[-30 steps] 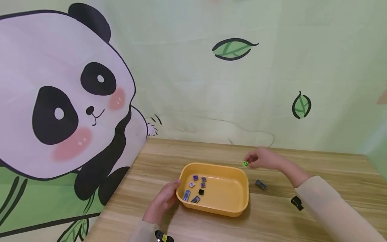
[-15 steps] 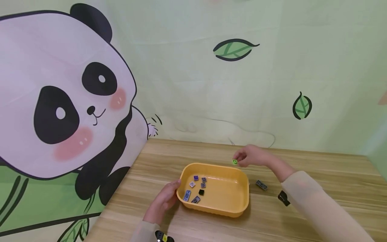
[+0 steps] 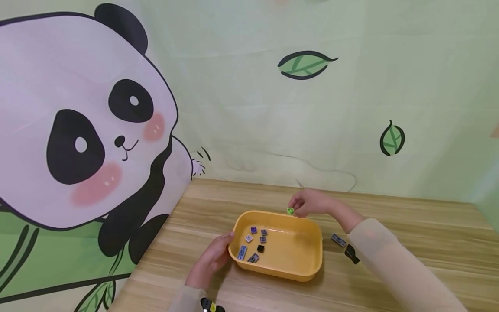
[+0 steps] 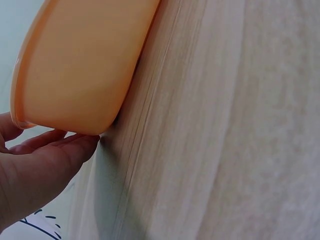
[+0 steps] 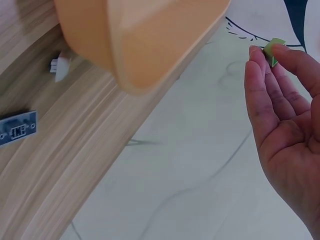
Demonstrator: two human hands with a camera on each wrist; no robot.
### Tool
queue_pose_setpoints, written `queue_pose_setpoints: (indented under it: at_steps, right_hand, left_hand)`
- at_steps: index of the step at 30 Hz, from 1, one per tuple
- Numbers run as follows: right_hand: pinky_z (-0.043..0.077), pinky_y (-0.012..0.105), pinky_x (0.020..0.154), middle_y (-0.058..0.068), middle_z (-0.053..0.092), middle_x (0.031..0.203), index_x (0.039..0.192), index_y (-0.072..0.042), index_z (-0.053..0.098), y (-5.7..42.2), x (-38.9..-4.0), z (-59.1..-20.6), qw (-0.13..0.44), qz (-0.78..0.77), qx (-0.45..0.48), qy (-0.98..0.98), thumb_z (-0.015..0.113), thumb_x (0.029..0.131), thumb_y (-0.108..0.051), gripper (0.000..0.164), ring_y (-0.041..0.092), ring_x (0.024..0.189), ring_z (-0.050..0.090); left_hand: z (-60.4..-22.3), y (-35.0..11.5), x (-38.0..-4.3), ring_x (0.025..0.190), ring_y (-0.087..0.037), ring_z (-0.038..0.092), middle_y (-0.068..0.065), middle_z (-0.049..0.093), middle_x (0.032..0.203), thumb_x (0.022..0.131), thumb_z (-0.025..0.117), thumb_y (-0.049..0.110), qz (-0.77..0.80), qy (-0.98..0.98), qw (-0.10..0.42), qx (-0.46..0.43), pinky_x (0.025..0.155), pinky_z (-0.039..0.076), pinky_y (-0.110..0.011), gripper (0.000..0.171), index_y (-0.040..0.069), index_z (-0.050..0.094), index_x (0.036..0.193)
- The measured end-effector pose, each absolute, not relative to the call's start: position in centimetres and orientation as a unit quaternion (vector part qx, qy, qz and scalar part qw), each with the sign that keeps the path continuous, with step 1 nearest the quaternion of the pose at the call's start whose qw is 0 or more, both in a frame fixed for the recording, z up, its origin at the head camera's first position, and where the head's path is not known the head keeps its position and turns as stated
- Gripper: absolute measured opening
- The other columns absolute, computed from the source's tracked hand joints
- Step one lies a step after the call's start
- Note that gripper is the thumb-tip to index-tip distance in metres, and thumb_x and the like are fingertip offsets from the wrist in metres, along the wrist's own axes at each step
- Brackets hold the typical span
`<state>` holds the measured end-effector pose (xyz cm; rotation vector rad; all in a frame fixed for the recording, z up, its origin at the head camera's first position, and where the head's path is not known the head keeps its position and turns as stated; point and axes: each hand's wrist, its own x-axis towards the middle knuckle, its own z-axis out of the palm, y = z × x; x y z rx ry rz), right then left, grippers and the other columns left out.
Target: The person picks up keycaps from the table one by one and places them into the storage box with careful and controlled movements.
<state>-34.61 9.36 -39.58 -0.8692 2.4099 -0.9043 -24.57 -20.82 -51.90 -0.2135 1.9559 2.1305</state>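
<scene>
My left hand (image 3: 212, 258) holds the left end of a yellow plastic tray (image 3: 278, 274), fingertips at its rim. In the left wrist view, the thumb and fingers lie against the tray's end wall. Over the tray's far rim, my right hand (image 3: 312, 203) pinches a small lime-green block (image 3: 290, 211) between thumb and fingertips. Several small pieces sit at the tray's left side: a purple one (image 3: 254, 230), a white one (image 3: 248, 238), a black one (image 3: 260, 248), a blue-grey bar (image 3: 242, 252), a darker grey bar (image 3: 254, 258) and small grey squares (image 3: 263, 239).
A grey bar with a square centre (image 3: 338, 240) lies on the wooden table (image 3: 374, 277), right of the tray. A small white piece (image 5: 62, 67) shows beside the tray in the right wrist view. Behind the table hangs a green panda-print backdrop (image 3: 249, 108).
My right hand has moved left with the green block, from right of the tray to over its far rim. The left hand and the tray have stayed in place.
</scene>
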Motion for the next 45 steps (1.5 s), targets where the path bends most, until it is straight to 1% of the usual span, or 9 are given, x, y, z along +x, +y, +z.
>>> queue_pose_setpoints:
  at_steps: [6, 9, 13, 21, 25, 28, 31, 41, 45]
  right_hand:
    - [0.06, 0.029, 0.081, 0.014, 0.076, 0.104, 0.118, 0.005, 0.069, 8.3, -35.1, -39.8, 0.22, -0.305, -0.307, 0.874, 0.064, 0.089, -0.002, 0.03, 0.013, 0.087, 0.069]
    - [0.061, 0.029, 0.08, 0.015, 0.077, 0.106, 0.121, 0.006, 0.069, 7.8, -35.2, -39.8, 0.221, -0.293, -0.321, 0.873, 0.063, 0.089, -0.001, 0.033, 0.013, 0.087, 0.07]
    - [0.061, 0.028, 0.078, 0.016, 0.077, 0.106, 0.121, 0.007, 0.068, 7.0, -35.1, -39.8, 0.227, -0.28, -0.335, 0.871, 0.063, 0.089, 0.001, 0.033, 0.014, 0.085, 0.071]
    - [0.061, 0.028, 0.079, 0.015, 0.077, 0.108, 0.12, 0.005, 0.069, 5.6, -34.6, -39.9, 0.249, -0.268, -0.321, 0.874, 0.064, 0.088, 0.002, 0.032, 0.014, 0.086, 0.071]
    - [0.061, 0.027, 0.078, 0.017, 0.077, 0.108, 0.118, 0.005, 0.07, 5.1, -34.6, -40.3, 0.255, -0.268, -0.321, 0.872, 0.065, 0.089, 0.002, 0.03, 0.014, 0.084, 0.071]
    - [0.061, 0.026, 0.076, 0.017, 0.077, 0.106, 0.115, 0.005, 0.071, 4.7, -34.6, -40.7, 0.253, -0.264, -0.322, 0.873, 0.066, 0.089, 0.001, 0.027, 0.013, 0.08, 0.071]
    - [0.061, 0.026, 0.074, 0.015, 0.078, 0.103, 0.112, 0.003, 0.073, 4.3, -34.5, -41.2, 0.251, -0.258, -0.316, 0.878, 0.067, 0.089, 0.001, 0.023, 0.012, 0.077, 0.069]
    - [0.059, 0.023, 0.069, 0.01, 0.077, 0.09, 0.108, 0.002, 0.075, 3.0, -34.5, -42.8, 0.249, -0.248, -0.308, 0.884, 0.068, 0.089, 0.003, 0.021, 0.01, 0.071, 0.066]
    - [0.058, 0.023, 0.068, 0.009, 0.076, 0.088, 0.107, 0.001, 0.075, 2.5, -34.3, -43.2, 0.246, -0.241, -0.299, 0.89, 0.068, 0.088, 0.004, 0.021, 0.01, 0.07, 0.064]
  left_hand:
    - [-51.9, -20.9, -24.6, 0.142, -0.033, 0.042, -0.038, 0.036, 0.155, 0.112, 0.029, 0.018, 0.728, 0.671, 0.124, -0.068, 0.127, 0.026, -0.052, 0.054, -0.019, 0.029, 0.15]
    - [-51.9, -20.8, -24.6, 0.143, -0.034, 0.041, -0.038, 0.035, 0.155, 0.112, 0.028, 0.018, 0.727, 0.672, 0.126, -0.066, 0.127, 0.025, -0.053, 0.054, -0.019, 0.028, 0.151]
    - [-51.9, -20.8, -24.5, 0.144, -0.035, 0.039, -0.039, 0.035, 0.155, 0.112, 0.028, 0.018, 0.728, 0.671, 0.124, -0.065, 0.127, 0.024, -0.053, 0.054, -0.02, 0.028, 0.15]
    - [-51.7, -20.8, -24.5, 0.142, -0.032, 0.041, -0.037, 0.035, 0.156, 0.112, 0.028, 0.018, 0.729, 0.669, 0.126, -0.072, 0.127, 0.025, -0.052, 0.054, -0.018, 0.028, 0.151]
    - [-51.7, -20.8, -24.5, 0.145, -0.036, 0.038, -0.037, 0.033, 0.157, 0.112, 0.028, 0.018, 0.729, 0.668, 0.129, -0.073, 0.127, 0.024, -0.053, 0.054, -0.018, 0.027, 0.152]
    - [-51.7, -20.8, -24.5, 0.149, -0.039, 0.033, -0.037, 0.031, 0.158, 0.112, 0.028, 0.018, 0.73, 0.667, 0.131, -0.07, 0.127, 0.022, -0.053, 0.054, -0.019, 0.026, 0.152]
    - [-51.7, -20.9, -24.6, 0.149, -0.04, 0.032, -0.037, 0.031, 0.159, 0.112, 0.027, 0.018, 0.729, 0.668, 0.131, -0.07, 0.127, 0.022, -0.053, 0.054, -0.018, 0.026, 0.152]
    - [-51.8, -21.0, -24.6, 0.145, -0.034, 0.039, -0.036, 0.033, 0.158, 0.112, 0.029, 0.02, 0.73, 0.668, 0.13, -0.067, 0.127, 0.025, -0.051, 0.055, -0.018, 0.027, 0.152]
    - [-51.9, -21.0, -24.6, 0.145, -0.034, 0.039, -0.036, 0.033, 0.158, 0.112, 0.029, 0.02, 0.731, 0.666, 0.132, -0.069, 0.127, 0.025, -0.051, 0.055, -0.018, 0.028, 0.152]
